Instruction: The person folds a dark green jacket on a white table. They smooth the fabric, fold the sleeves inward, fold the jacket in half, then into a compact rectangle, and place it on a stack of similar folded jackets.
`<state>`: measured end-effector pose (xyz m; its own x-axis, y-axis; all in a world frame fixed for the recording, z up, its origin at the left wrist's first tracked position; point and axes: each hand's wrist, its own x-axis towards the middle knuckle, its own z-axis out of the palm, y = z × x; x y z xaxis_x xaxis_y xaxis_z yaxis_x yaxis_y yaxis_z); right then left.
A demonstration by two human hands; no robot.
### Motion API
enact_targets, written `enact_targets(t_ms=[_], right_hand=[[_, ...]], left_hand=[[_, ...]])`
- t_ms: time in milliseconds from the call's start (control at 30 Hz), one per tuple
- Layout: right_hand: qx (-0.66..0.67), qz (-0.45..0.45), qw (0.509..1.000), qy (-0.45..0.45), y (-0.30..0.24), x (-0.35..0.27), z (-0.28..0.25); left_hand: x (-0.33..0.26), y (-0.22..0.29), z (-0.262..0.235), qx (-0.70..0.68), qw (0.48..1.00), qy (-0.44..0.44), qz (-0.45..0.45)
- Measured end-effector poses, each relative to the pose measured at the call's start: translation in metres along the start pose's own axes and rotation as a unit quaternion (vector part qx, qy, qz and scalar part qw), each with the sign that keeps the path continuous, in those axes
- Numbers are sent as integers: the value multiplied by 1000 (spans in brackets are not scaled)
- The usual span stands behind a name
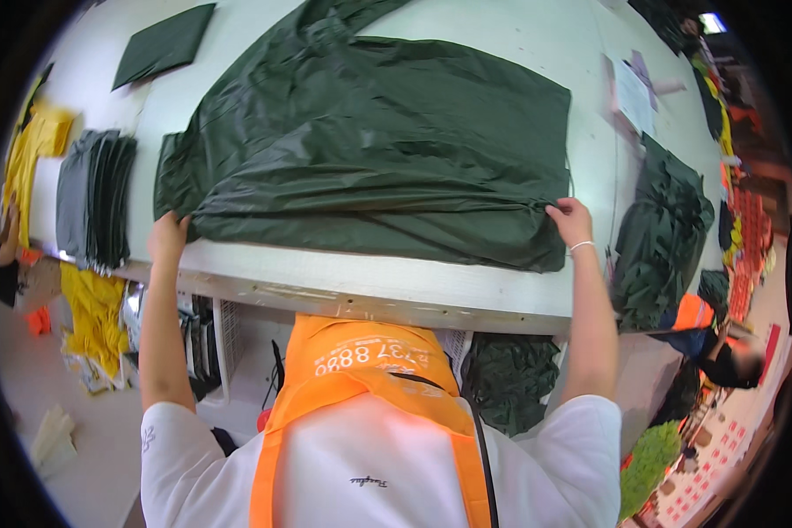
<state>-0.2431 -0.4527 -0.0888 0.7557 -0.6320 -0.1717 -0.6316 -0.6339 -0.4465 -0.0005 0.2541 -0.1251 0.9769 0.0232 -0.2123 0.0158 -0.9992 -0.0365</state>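
Note:
A dark green raincoat-like garment [387, 132] lies spread across the white table [370, 255], its near part creased in long folds running from side to side. At its left near corner, my left hand [168, 236] pinches the fabric between thumb and fingers. My right hand [572, 220] grips the opposite edge at the right, also with the fingers closed on the cloth. Between both hands the fabric is drawn into a ridge. The garment's far end passes out of the top of the view.
Left on the table are a stack of folded dark garments [97, 198], a flat dark green folded piece [163, 44] and yellow garments [40, 145]. A dark green bundle [664, 229] and white paper [632, 95] lie right. Other people [735, 361] are at the sides.

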Motion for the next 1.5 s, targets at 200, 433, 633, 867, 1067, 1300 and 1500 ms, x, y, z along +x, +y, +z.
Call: enact_targets(t_ms=[200,433,633,867,1067,1300,1500], right_hand=[[230,24,973,2,-28,-43,-9],[183,-170,954,164,-103,-54,-82],[26,7,992,126,69,-71,-1],[9,65,989,130,-48,-41,1],[265,37,955,127,11,-6,-24],[131,104,976,137,-22,-18,-16],[-125,36,964,232,-33,-14,14]], left_hand=[[-35,159,-76,-203,899,138,364],[-15,263,-11,-43,911,27,410],[-14,272,2,-62,913,54,399],[-16,264,5,-52,917,60,392],[-13,269,8,-72,910,64,402],[-13,264,7,-67,917,63,387],[-7,261,1,-92,899,54,425]])
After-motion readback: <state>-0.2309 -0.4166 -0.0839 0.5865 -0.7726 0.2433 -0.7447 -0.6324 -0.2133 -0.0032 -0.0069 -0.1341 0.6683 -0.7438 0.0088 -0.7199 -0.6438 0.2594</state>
